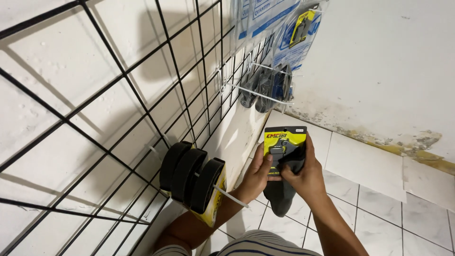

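Resting between both hands: carded pack

black wire grid rack carries packaged dark parts, perhaps on white cable ties.

Yellow carded package in both hands, beside wire grid

My 2 arms are bare from the elbows down: no sleeves, no watch, no rings or gloves on my left hand or my right hand. At the bottom edge shows my striped garment, pale grey with a dark blue stripe.
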